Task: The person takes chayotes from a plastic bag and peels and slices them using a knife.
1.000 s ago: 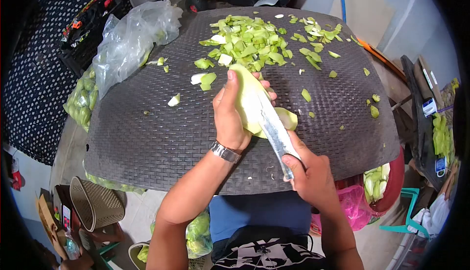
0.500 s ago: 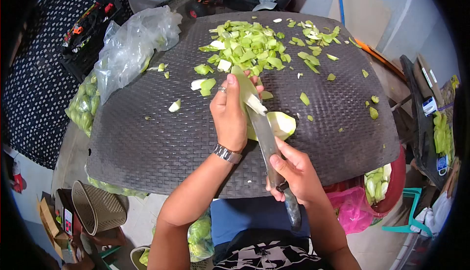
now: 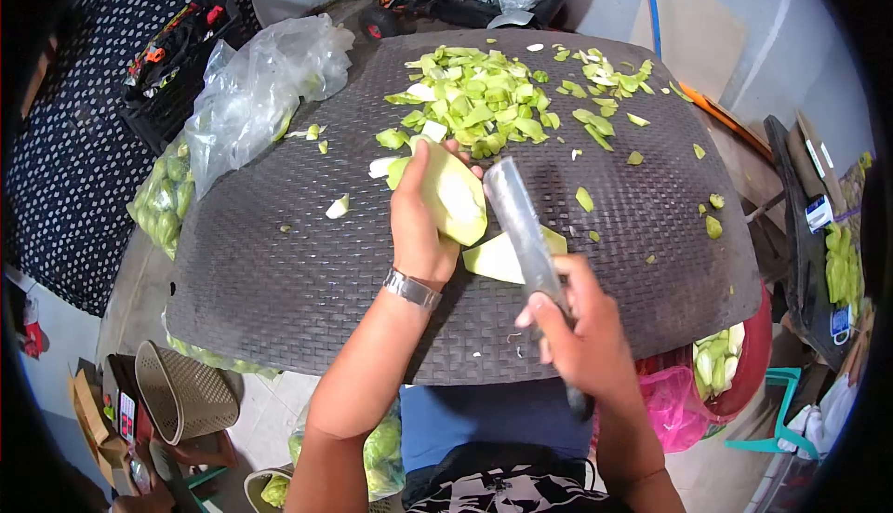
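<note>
My left hand (image 3: 423, 225) is wrapped round a pale green peeled vegetable (image 3: 453, 199), tilted above the dark woven tabletop (image 3: 279, 280). My right hand (image 3: 581, 332) grips a knife (image 3: 521, 225) by its handle, the blade pointing up and left, apart from the vegetable. Beneath the blade, a pale cut piece (image 3: 498, 260) lies on the tabletop. Beyond my hands is a heap of green peelings (image 3: 484, 94).
A clear plastic bag (image 3: 251, 85) lies at the table's left edge. Loose scraps (image 3: 619, 76) are scattered at the right. Below the table's right corner stands a red tub (image 3: 758, 355) beside a pink bag (image 3: 674, 406); a woven basket (image 3: 191, 392) stands at the lower left.
The knife has come off the vegetable and moved to its right, its blade now raised. My left hand has shifted slightly left and turned the vegetable so its broad pale face shows.
</note>
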`<action>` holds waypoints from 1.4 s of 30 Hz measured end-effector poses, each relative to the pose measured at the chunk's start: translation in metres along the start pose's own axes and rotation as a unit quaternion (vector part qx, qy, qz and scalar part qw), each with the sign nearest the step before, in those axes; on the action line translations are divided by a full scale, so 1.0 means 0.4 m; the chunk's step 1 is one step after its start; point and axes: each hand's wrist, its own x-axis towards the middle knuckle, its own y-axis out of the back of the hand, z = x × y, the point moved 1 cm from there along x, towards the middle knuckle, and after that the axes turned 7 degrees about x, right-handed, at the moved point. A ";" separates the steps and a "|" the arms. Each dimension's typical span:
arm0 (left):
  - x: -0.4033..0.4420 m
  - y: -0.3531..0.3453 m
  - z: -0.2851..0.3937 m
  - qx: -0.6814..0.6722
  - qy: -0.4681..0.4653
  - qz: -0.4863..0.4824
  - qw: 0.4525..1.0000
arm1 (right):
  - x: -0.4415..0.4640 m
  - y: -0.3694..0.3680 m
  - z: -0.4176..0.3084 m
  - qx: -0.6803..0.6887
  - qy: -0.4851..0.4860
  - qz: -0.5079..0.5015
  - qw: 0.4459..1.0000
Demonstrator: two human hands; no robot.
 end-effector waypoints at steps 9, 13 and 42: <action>-0.007 -0.003 -0.002 -0.105 0.100 -0.082 0.986 | 0.207 0.043 -0.062 -0.232 0.223 -0.018 0.947; -0.005 -0.006 -0.016 -0.011 0.045 -0.058 0.997 | 0.256 -0.003 -0.051 -0.186 0.125 -0.067 0.972; -0.037 -0.034 -0.004 0.265 0.032 -0.144 0.953 | 0.282 0.035 0.025 0.164 -0.072 -0.178 0.968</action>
